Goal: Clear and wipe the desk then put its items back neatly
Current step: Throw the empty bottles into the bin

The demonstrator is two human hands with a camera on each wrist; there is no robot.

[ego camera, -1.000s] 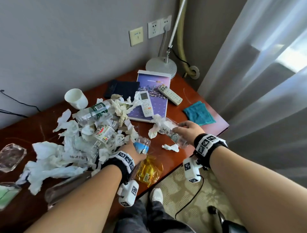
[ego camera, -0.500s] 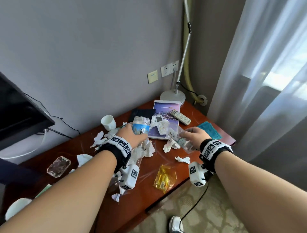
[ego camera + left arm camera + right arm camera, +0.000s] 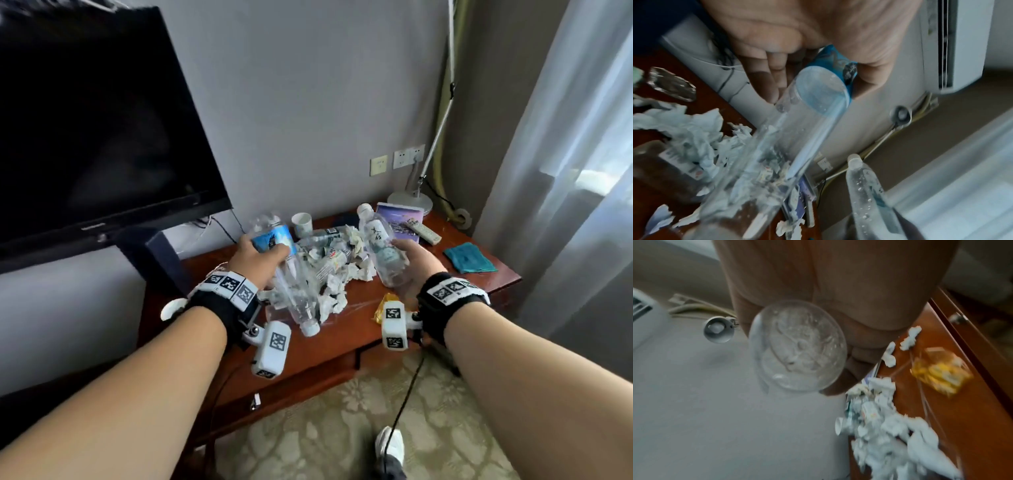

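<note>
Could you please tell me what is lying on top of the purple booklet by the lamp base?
A white remote lies on the purple booklet. The right hand's bottle covers the booklet's left part.

Two clear bottles (image 3: pixel 287 270) (image 3: pixel 382 250) held above littered desk (image 3: pixel 394 298).

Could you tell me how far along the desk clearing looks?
Done: nothing visibly finished. In hand: left hand grips a blue-labelled clear plastic bottle; right hand holds a white-labelled clear bottle. Left: crumpled white tissues, yellow packet, wiping with teal cloth.

Head view high — wrist views close.
</note>
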